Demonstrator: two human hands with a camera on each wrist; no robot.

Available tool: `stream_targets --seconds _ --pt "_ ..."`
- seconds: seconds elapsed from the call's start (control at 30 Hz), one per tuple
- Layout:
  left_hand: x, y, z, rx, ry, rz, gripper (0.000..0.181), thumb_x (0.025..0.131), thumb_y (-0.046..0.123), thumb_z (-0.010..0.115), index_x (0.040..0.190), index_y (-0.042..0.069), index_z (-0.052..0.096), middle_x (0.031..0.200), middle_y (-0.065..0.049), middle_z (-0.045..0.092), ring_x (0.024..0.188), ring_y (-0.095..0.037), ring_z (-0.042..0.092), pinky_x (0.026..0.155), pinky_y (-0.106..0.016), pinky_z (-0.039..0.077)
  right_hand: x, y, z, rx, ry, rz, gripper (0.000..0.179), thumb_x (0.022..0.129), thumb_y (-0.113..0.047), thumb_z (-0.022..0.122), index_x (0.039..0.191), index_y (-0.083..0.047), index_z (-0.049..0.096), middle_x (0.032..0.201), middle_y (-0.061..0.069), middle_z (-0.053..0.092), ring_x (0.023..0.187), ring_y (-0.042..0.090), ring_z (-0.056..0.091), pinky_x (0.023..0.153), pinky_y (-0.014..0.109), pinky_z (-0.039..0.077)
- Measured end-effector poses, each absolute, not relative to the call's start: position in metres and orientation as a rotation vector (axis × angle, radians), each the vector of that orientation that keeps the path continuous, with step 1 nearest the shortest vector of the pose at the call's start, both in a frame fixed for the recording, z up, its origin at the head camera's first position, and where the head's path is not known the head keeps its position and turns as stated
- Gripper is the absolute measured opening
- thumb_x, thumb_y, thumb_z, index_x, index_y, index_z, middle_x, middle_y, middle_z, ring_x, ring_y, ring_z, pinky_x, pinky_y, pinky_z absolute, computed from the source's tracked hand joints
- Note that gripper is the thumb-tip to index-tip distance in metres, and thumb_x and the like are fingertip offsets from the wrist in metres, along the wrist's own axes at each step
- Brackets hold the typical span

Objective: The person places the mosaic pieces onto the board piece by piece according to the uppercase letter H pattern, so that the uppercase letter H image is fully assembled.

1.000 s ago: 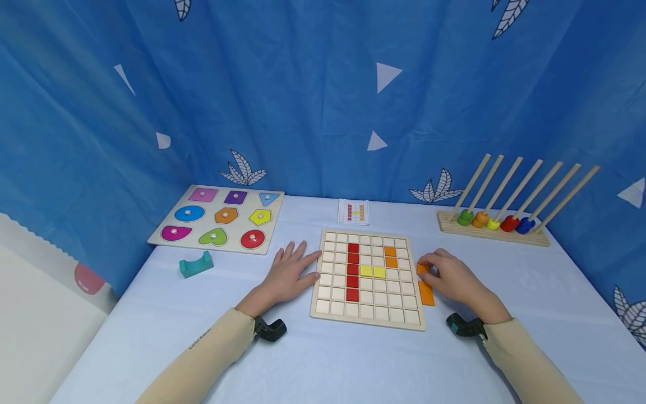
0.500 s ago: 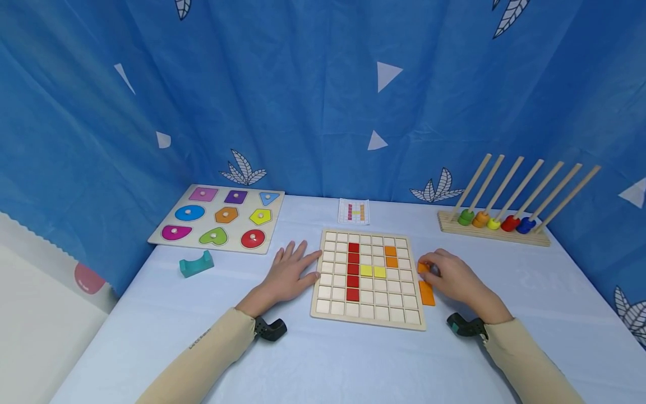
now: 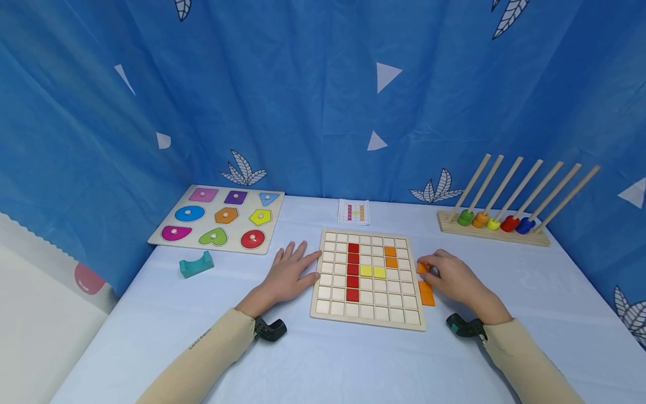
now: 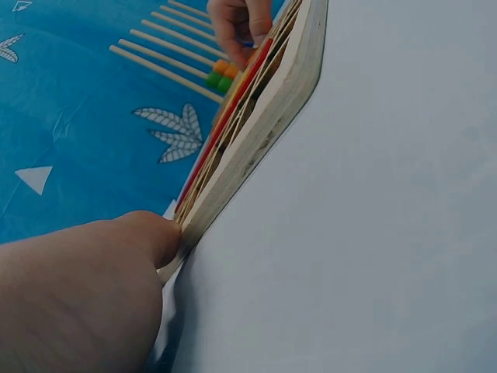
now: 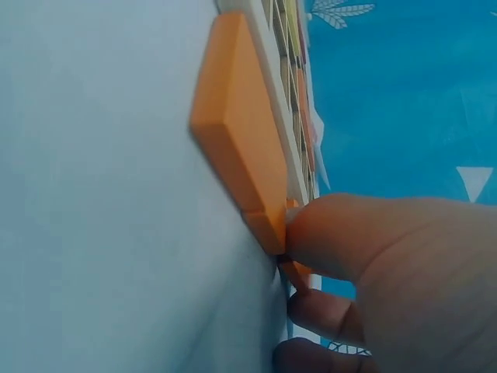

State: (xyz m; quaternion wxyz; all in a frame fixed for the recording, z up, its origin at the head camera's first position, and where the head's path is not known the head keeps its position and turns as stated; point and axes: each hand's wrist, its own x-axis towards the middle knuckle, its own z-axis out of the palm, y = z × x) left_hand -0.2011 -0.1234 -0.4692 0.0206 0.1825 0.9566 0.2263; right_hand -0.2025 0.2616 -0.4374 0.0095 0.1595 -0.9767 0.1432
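Note:
A wooden grid board (image 3: 367, 314) lies in the middle of the table in the head view, with a column of red tiles (image 3: 353, 269), two yellow tiles (image 3: 372, 271) and two orange tiles (image 3: 391, 256) in its squares. My left hand (image 3: 285, 278) rests at the board's left edge, fingers spread and thumb touching the rim. Beyond the right edge, my right hand (image 3: 454, 278) pinches an orange tile (image 3: 421, 268) between thumb and fingers, low at the table. Nearer me lie further orange tiles (image 3: 426, 293), touching each other; they loom large in the right wrist view.
Behind the board lies a printed pattern card (image 3: 353, 212). At the back left are a knobbed shape puzzle (image 3: 237, 243) and a teal curved block (image 3: 197, 265). A wooden peg stand (image 3: 494, 233) with coloured beads is at the back right, before a blue curtain (image 3: 323, 101).
Hardly anything differs. The right hand keeps its place at the orange tile with only the slightest finger movement, and the left hand stays still.

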Motion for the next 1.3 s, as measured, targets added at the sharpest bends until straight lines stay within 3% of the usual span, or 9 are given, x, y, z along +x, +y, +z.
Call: stream_targets --seconds 1.3 --pt "-0.2024 -0.1245 -0.4726 0.567 2.969 0.695 0.061 0.099 0.045 0.056 0.155 0.024 0.045 0.169 -0.018 0.026 0.158 -0.047 0.011 0.125 -0.067 0.009 -0.2028 0.2639 -0.4350 0.501 -3.058 0.474 0.027 0.087 -0.015 0.078 0.112 -0.004 0.075 0.092 0.005 0.066 0.082 0.017 0.055 0.077 0.036 0.057"
